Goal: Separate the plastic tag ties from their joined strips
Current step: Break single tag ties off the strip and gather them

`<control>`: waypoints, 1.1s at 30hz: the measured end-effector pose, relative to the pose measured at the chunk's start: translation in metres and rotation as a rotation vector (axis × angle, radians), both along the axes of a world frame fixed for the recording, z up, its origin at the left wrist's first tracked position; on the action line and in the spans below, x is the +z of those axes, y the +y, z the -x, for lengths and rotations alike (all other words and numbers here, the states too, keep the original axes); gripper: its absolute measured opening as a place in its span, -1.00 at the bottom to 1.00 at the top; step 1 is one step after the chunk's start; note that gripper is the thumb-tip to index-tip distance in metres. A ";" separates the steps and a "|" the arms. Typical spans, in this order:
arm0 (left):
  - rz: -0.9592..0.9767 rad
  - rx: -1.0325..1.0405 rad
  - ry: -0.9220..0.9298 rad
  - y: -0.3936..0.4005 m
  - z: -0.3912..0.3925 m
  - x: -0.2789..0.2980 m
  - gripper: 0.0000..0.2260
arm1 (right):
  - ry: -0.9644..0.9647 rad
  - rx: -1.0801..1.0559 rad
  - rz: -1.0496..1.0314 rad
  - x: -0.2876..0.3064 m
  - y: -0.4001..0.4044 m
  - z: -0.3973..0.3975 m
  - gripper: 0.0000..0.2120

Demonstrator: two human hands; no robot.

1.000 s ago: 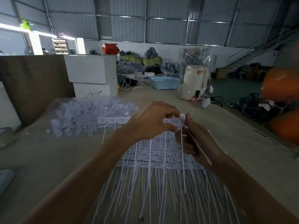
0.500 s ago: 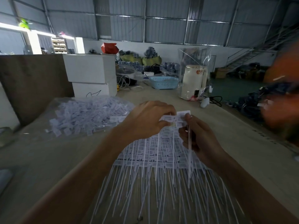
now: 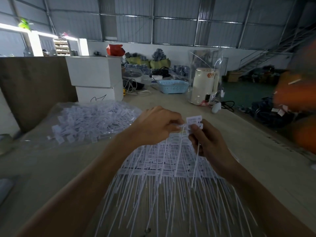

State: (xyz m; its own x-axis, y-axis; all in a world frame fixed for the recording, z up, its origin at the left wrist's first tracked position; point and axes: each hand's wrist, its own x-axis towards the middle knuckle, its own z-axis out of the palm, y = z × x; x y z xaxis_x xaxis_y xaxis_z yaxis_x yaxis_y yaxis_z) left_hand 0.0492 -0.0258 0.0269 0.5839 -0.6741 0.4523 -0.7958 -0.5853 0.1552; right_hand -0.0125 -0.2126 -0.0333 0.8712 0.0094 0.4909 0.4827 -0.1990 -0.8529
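Head view: a tag (image 3: pixel 194 123) is pinched by the right hand (image 3: pixel 207 142) and its strip (image 3: pixel 179 126) by the left hand (image 3: pixel 157 127), above joined strips (image 3: pixel 164 161) on the tabletop (image 3: pixel 256 151). A sideways pull could snap a tail or scatter ties.

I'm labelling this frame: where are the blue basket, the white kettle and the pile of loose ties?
blue basket (image 3: pixel 172 86), head view, front wall.
white kettle (image 3: pixel 203 86), head view, body.
loose ties (image 3: pixel 92 122), head view, middle of pile.
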 end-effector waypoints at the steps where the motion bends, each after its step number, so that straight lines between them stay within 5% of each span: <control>1: 0.004 0.000 0.023 0.000 0.000 0.000 -0.84 | -0.014 -0.006 0.016 0.000 0.000 0.000 -0.79; 22: 0.191 -0.229 0.369 0.005 -0.004 -0.006 -0.91 | -0.306 -0.164 0.416 -0.006 -0.007 -0.005 -0.87; 27: 0.235 -0.269 0.382 0.004 -0.003 -0.006 -0.94 | -0.146 -0.068 0.221 -0.003 -0.008 -0.006 -0.82; 33: 0.257 -0.293 0.343 0.001 0.004 0.001 -0.85 | -0.003 -0.280 -0.023 0.004 -0.042 -0.013 -0.81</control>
